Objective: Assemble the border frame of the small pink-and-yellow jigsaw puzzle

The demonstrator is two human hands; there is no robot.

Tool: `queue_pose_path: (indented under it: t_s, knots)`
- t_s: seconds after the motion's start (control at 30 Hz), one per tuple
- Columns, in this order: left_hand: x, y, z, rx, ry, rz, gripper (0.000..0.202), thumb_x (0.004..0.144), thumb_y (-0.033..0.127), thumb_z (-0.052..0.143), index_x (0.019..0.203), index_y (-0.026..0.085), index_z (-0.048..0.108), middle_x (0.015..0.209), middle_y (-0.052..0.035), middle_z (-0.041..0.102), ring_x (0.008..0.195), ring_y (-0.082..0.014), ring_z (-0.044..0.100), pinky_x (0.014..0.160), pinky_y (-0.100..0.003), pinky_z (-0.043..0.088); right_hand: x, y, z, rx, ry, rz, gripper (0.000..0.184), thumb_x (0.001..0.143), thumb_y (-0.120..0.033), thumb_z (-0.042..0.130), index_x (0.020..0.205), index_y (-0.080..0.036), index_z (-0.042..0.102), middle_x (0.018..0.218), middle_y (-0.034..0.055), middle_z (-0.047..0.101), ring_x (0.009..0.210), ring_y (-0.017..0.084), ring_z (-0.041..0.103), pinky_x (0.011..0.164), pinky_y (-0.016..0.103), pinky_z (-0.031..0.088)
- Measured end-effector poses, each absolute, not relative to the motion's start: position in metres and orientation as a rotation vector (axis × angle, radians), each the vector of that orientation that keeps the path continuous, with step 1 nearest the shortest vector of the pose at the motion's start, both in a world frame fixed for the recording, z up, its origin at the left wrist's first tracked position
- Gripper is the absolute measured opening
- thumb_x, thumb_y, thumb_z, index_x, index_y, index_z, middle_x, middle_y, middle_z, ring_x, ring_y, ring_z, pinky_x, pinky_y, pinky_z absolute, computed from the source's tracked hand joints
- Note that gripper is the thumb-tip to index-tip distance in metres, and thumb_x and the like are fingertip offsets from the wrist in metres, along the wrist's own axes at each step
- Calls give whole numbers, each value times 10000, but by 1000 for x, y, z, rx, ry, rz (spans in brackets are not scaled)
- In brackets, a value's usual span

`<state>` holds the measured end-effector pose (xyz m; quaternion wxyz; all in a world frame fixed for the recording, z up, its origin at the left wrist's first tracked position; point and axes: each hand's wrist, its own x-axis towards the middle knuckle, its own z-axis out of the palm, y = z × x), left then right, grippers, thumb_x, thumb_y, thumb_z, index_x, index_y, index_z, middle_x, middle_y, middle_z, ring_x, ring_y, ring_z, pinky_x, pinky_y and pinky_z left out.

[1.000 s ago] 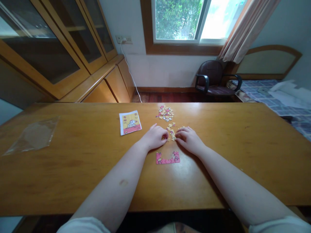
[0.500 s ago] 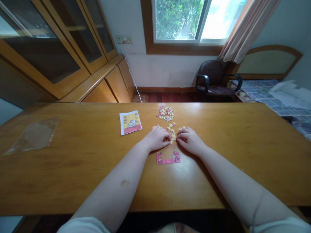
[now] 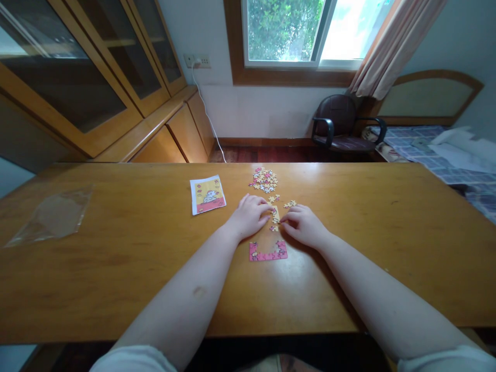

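A short strip of joined yellow puzzle pieces (image 3: 276,214) lies on the table between my hands. My left hand (image 3: 252,213) has its fingertips on the strip's left side, fingers curved. At the strip's lower right edge, the thumb and fingertips of my right hand (image 3: 302,223) are pinched together on it. Just below lies a small puzzle piece (image 3: 274,228), apart from the strip. Nearer to me is a pink joined puzzle section (image 3: 268,256), U-shaped, forming a bottom border. Loose yellow pieces (image 3: 290,204) sit above my right hand, and a few more pieces (image 3: 273,198) above the strip.
A pile of mixed puzzle pieces (image 3: 264,180) lies near the table's far edge. To its left is a picture card (image 3: 208,195) with a white animal on yellow and pink. A clear plastic bag (image 3: 54,214) lies far left on the wooden table (image 3: 135,268).
My left hand has shifted slightly up and its fingers have come off the small lower piece, which now shows. My right hand has barely moved, staying at the strip's edge.
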<state>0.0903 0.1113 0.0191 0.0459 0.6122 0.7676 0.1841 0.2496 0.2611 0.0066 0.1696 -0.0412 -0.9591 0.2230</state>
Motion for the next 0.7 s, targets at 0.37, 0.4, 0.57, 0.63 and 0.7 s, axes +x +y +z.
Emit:
queue_pose_path:
  t_s: [0.37, 0.4, 0.57, 0.63, 0.7]
  knots:
    - [87, 114, 9, 1718, 2511, 335, 446, 885, 424, 528, 1312, 301, 568, 1436, -96, 465, 1357, -327, 352, 1144, -604, 171, 251, 253, 9, 15, -2807, 707, 103, 819, -267, 685, 896, -251, 752, 773, 28, 643, 798, 180, 583, 825, 355, 434]
    - [87, 114, 10, 1723, 2510, 330, 440, 889, 426, 523, 1309, 304, 572, 1438, -94, 466, 1358, -325, 353, 1144, -602, 174, 251, 253, 9, 9, -2809, 709, 103, 818, -265, 686, 897, -251, 752, 776, 28, 644, 803, 181, 584, 827, 355, 433]
    - [87, 114, 12, 1730, 2518, 327, 428, 885, 423, 526, 1290, 297, 588, 1423, -92, 490, 1356, -324, 362, 1142, -602, 186, 250, 253, 8, -6, -2815, 712, 91, 811, -266, 695, 881, -239, 745, 781, 30, 655, 810, 185, 592, 829, 354, 437]
    - [88, 114, 12, 1723, 2539, 344, 402, 885, 413, 528, 1260, 295, 610, 1401, -85, 515, 1351, -319, 372, 1142, -599, 193, 250, 253, 8, -8, -2816, 710, 80, 812, -265, 693, 869, -237, 742, 780, 30, 661, 805, 184, 595, 826, 353, 439]
    - [87, 114, 12, 1707, 2565, 378, 356, 888, 388, 523, 1205, 278, 646, 1374, -86, 541, 1342, -314, 386, 1144, -595, 199, 250, 253, 8, -8, -2819, 714, 73, 815, -260, 690, 863, -236, 740, 782, 28, 668, 803, 183, 599, 819, 350, 441]
